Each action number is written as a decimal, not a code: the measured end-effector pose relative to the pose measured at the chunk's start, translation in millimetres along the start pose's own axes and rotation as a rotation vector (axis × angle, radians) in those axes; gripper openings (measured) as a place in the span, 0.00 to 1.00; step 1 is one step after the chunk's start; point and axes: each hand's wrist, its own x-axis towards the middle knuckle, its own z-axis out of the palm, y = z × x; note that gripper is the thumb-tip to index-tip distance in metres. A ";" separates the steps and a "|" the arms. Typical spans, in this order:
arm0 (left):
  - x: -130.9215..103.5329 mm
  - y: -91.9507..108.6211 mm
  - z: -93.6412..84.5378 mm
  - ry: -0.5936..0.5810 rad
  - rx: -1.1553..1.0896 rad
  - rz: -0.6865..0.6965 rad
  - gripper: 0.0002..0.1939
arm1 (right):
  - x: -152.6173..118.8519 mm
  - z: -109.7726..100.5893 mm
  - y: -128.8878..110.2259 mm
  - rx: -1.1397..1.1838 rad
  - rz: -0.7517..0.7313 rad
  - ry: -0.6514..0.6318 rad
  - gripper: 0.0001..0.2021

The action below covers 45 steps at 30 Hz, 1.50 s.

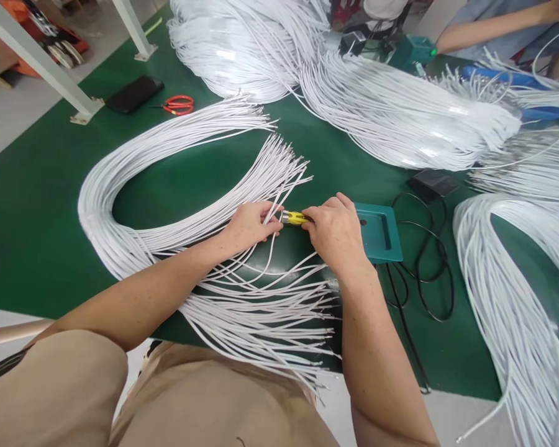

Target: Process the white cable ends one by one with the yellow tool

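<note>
Between the fingers of my left hand [254, 225] is the end part of a white cable, pinched close to its tip. My right hand [338, 233] grips a small yellow-and-black tool with a silver end [295, 218]; its exact kind is hard to make out. That silver end points left and meets the left fingertips, where the cable tip is hidden. Under and around my left forearm lies a looped bundle of white cables [103, 180]. Some of its ends fan out towards the back, and loose white cables [261, 316] spread across the front of the table.
Just beyond my right hand sits a teal box [386, 233] with a black cord [440, 248]. Red-handled scissors [179, 105] and a black phone-like slab [135, 94] lie at the back left. Big white cable bundles [400, 112] fill the back and right. A co-worker's arm [494, 28] shows at top right.
</note>
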 end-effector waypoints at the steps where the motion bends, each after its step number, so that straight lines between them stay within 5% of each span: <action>1: 0.1 0.1 0.3 -0.004 -0.004 -0.005 0.22 | -1.0 -0.4 0.7 0.015 0.004 0.009 0.09; 8: 2.4 3.5 -1.2 -0.054 -0.181 -0.071 0.22 | -9.7 8.2 11.8 -0.096 0.321 0.230 0.18; 13: 3.9 4.2 -9.3 -0.037 -0.256 -0.064 0.24 | -8.4 4.0 10.3 -0.066 0.307 0.211 0.17; 16: 2.6 6.0 -14.5 -0.018 -0.300 -0.062 0.25 | -5.2 -10.3 -5.8 0.165 0.123 0.222 0.15; 20: 1.2 5.9 -18.8 -0.058 -0.359 -0.033 0.19 | -4.7 -16.0 -44.1 0.485 -0.327 -0.063 0.10; 24: 0.5 5.8 -20.9 -0.087 -0.375 -0.057 0.20 | -11.3 -5.3 -70.1 0.481 -0.223 -0.277 0.10; 28: -1.4 7.6 -21.2 -0.079 -0.353 -0.061 0.21 | -13.3 -9.2 -59.9 0.801 -0.116 -0.408 0.15; 31: -2.5 8.4 -19.6 -0.122 -0.323 -0.021 0.19 | -6.7 -16.8 -38.8 0.913 0.120 -0.215 0.17; 35: -2.7 7.7 -13.5 -0.131 -0.243 -0.051 0.18 | 1.7 -15.8 -20.9 0.637 0.414 0.064 0.10; 39: -3.5 3.7 -4.5 -0.098 -0.024 -0.004 0.16 | 2.1 -9.7 -22.1 0.412 0.374 0.065 0.05; 45: -4.8 2.6 2.3 -0.205 0.014 0.015 0.15 | 0.7 -10.1 -25.9 0.433 0.286 0.036 0.07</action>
